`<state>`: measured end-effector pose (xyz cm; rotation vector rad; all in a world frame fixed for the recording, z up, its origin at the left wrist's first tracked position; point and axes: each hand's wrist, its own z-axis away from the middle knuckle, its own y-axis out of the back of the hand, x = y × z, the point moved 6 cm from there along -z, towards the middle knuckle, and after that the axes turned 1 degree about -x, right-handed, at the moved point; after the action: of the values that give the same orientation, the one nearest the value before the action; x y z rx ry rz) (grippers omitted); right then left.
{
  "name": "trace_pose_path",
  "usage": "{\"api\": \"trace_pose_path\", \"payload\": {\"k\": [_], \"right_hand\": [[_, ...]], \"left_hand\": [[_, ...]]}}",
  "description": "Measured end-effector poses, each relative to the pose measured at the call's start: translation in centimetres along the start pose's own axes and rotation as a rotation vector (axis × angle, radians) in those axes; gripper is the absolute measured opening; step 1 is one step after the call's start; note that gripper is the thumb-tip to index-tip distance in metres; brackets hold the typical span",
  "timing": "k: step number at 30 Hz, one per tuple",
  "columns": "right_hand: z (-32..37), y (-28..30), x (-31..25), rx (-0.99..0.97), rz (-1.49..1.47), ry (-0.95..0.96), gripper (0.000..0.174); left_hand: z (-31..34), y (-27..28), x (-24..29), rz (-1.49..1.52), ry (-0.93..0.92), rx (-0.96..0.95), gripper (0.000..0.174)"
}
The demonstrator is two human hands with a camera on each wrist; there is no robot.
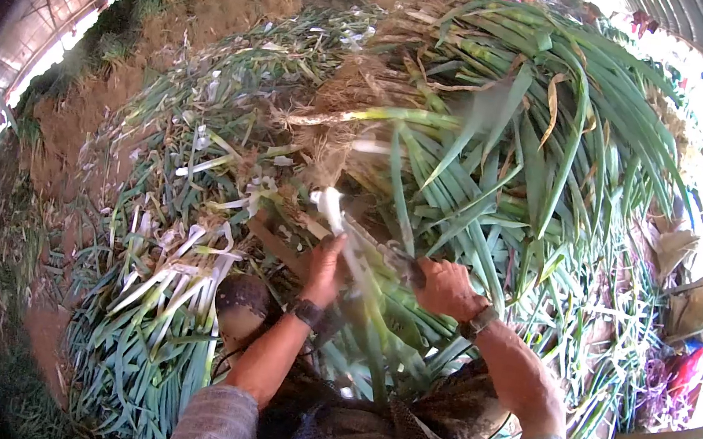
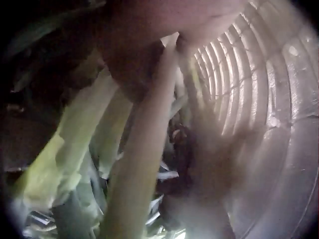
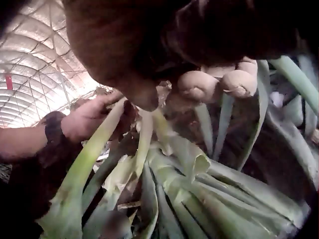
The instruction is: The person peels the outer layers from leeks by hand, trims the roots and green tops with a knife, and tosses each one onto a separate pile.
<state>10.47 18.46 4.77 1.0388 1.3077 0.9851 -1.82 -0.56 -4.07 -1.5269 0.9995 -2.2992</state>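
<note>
My left hand [image 1: 324,269] grips a long leek-like stalk [image 1: 330,210], its white end pointing up and away from me and its green leaves towards my lap. In the left wrist view a pale stalk [image 2: 142,164] runs down from the hand. Beside it, my right hand [image 1: 449,290] has its fingers curled; in the right wrist view the thumb of this hand [image 3: 119,55] pinches a thin pale leaf [image 3: 144,132] close to the held stalk [image 3: 97,142]. The exact contact is partly hidden by the hand. More green leaves lie below both hands.
A large heap of stalks with roots [image 1: 508,107] lies ahead and to the right. At the left is a pile of stalks with white ends [image 1: 173,294]. Leaf scraps [image 1: 238,71] cover the ground beyond, beside bare soil [image 1: 78,139]. Arched roofing [image 3: 30,64] stands overhead.
</note>
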Motion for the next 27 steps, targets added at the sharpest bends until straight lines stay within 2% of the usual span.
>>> {"api": "trace_pose_path", "payload": {"k": [1,3,5,7,9,12,13,15,19,21,22,24,26,27], "right_hand": [[-0.1,0.0,0.2,0.002,0.0,-0.001,0.03],[-0.4,-0.2,0.4,-0.124,0.034,-0.031,0.031],[-0.3,0.7,0.0,-0.102,-0.017,-0.031,0.032],[-0.3,0.9,0.0,-0.081,-0.07,-0.043,0.033],[-0.6,0.0,0.1,-0.195,0.009,-0.005,0.035],[-0.1,-0.4,0.3,-0.231,0.082,-0.028,0.034],[-0.1,-0.4,0.3,-0.227,0.082,-0.031,0.034],[-0.1,1.2,0.5,0.029,-0.029,-0.047,0.033],[0.2,1.0,0.9,0.045,-0.091,-0.052,0.032],[0.3,0.1,0.9,-0.139,0.043,-0.049,0.032],[0.3,0.4,0.9,-0.137,0.041,-0.05,0.032],[0.7,1.3,0.9,-0.076,-0.044,-0.011,0.031],[1.0,0.8,1.4,-0.097,-0.017,-0.003,0.033],[1.2,0.5,1.6,-0.111,0.009,0.013,0.034]], "left_hand": [[0.8,0.0,0.3,0.019,0.105,0.072,0.027],[0.4,0.2,0.7,0.014,0.059,0.07,0.027],[0.0,0.7,1.0,-0.009,-0.017,0.06,0.025],[0.4,0.4,1.0,-0.005,-0.021,0.035,0.025],[0.7,0.1,0.7,0.004,-0.026,0.01,0.025],[0.4,0.8,0.4,-0.068,0.012,0.003,0.026],[0.1,1.0,0.1,-0.114,0.009,-0.042,0.026],[0.2,0.5,-0.3,-0.107,0.011,-0.066,0.026],[1.5,-0.9,1.1,0.015,0.061,-0.04,0.025],[1.8,-1.5,1.1,0.029,0.083,-0.051,0.025],[2.0,-1.8,0.8,0.049,0.11,-0.057,0.026],[1.6,-2.3,1.7,-0.048,-0.015,-0.161,0.038],[0.7,-2.6,5.2,0.07,-0.101,-0.175,0.042],[-0.2,-2.0,8.0,-0.02,-0.207,-0.045,0.043]]}}
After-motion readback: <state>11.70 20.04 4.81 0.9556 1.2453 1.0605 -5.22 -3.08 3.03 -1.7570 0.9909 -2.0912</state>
